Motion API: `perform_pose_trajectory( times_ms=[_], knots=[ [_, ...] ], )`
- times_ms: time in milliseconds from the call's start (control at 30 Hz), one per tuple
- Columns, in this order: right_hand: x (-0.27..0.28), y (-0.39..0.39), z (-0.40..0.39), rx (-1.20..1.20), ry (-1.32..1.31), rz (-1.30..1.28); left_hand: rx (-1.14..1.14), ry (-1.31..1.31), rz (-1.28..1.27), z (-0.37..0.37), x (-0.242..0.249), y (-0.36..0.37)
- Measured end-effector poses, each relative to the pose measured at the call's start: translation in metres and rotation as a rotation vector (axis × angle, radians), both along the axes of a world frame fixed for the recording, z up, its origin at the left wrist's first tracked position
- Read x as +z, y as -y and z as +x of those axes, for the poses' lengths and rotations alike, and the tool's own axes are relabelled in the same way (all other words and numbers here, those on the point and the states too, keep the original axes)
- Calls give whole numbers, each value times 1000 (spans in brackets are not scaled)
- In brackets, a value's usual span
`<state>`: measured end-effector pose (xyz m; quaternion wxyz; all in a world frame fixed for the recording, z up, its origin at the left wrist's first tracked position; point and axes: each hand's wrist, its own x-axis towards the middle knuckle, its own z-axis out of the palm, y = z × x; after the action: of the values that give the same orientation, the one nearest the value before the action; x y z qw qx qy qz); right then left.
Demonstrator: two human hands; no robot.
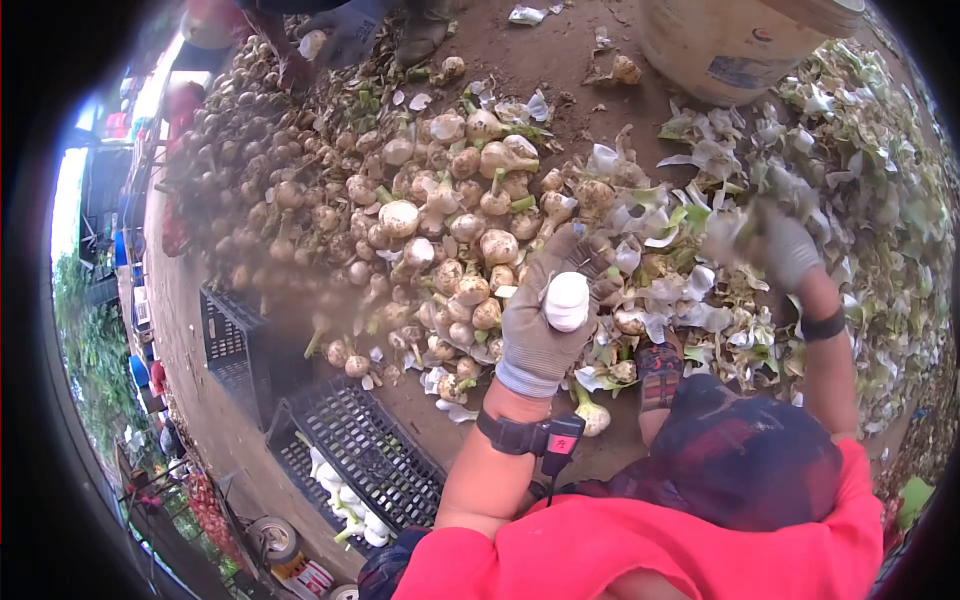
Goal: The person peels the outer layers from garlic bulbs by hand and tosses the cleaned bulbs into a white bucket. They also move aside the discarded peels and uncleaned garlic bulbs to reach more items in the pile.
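Observation:
In the head view, my left hand [548, 315], in a dirty grey glove, holds a white peeled bulb [567, 302] with its fingers curled around it. Beyond and to the left of it spreads a large heap of soil-stained bulbs [470, 230] with green stems. My right hand [785, 245], also gloved, is out to the right over loose pale peelings [700, 290]. Its fingers are smeared by motion, and a blurred pale patch lies beside them. Whether it holds anything is unclear.
At the lower left, a black crate [370, 450] has white bulbs [345, 500] beside its grid, with another black crate [228, 330] behind. A large white bucket [735, 50] stands at the top right. Another person's gloved hand [420, 38] shows at the top. Peelings cover the right side.

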<state>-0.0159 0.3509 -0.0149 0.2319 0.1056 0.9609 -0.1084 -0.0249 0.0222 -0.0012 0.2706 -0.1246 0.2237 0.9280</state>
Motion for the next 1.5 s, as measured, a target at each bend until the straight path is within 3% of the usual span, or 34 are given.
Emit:
perform_pose_trajectory(
  times_ms=[33,133,167,200,267,333,367,400,467,500,533,567,600,667,700,733,800,833,867,900,933,967,1000,1067,1100,1133,1267,1300,1333,1367,1433,1500],
  knots=[
    [6,20,1,-3,5,1,55,50,-22,-1,-7,0],
    [26,70,20,149,-321,-446,4,66,65,-7,-1,-9],
    [37,90,15,155,-274,-616,-20,104,250,-7,-1,-12],
    [46,109,10,166,-226,-789,-30,104,249,-7,0,-15],
    [43,131,10,271,-289,-972,-277,-302,-634,-3,4,-16],
    [35,147,4,444,-504,-932,-396,-517,-1083,0,9,-15],
    [34,150,4,440,-562,-832,-332,-506,-973,0,14,-14],
    [32,146,4,439,-573,-834,-227,-261,-635,-8,15,-20],
    [24,129,9,-184,-387,-1087,130,302,99,-27,25,-33],
    [19,118,8,-218,-410,-898,84,178,101,-48,28,-30],
    [12,106,9,-252,-423,-706,9,55,257,-82,23,-25],
    [-3,99,12,-152,-428,-682,115,64,3,-114,70,-43],
    [0,99,14,-128,-258,-725,104,59,5,-156,102,-51],
    [9,111,11,314,-450,-520,-567,-894,248,-220,162,-64],
    [-1,119,10,330,-269,-494,-252,-1023,45,-192,183,-77],
    [-24,126,8,327,-274,-496,60,-1085,-239,-164,205,-91],
    [-66,138,2,501,-271,-146,281,-1216,-620,-172,185,-71],
    [-54,138,-4,488,-97,-353,395,-1266,-817,-172,166,-61],
    [-45,140,-5,493,-96,-364,329,-1308,-935,-148,138,-44],
    [-36,145,1,386,-182,-506,298,-1186,-1283,-109,115,-33],
    [-28,151,6,267,-265,-638,153,-924,-1313,-84,82,-16],
    [-20,157,4,194,-172,-590,16,-658,-1333,-57,49,2],
    [-28,156,2,206,-170,-579,-159,-448,-1338,-33,30,14],
    [-63,160,7,287,-223,-621,-168,-334,-1264,12,-21,25],
    [-74,160,10,156,-346,-621,-165,-316,-1230,24,-24,21],
    [-61,154,5,25,-276,-733,-165,-289,-1200,35,-26,21],
    [-12,133,9,-163,-388,-959,-343,-558,-1209,37,-38,16],
    [-1,130,9,-197,-385,-1028,-390,-795,-1221,32,-47,18],
    [7,128,9,-228,-382,-1095,-383,-792,-1220,26,-46,14],
    [19,125,8,-221,-379,-1092,-415,-671,-1022,21,-41,7],
    [40,123,5,-367,-282,-1384,-427,-413,-661,10,-30,-5],
    [42,116,-3,-406,-296,-1411,-348,-415,-628,-1,-31,-10]
  ],
)
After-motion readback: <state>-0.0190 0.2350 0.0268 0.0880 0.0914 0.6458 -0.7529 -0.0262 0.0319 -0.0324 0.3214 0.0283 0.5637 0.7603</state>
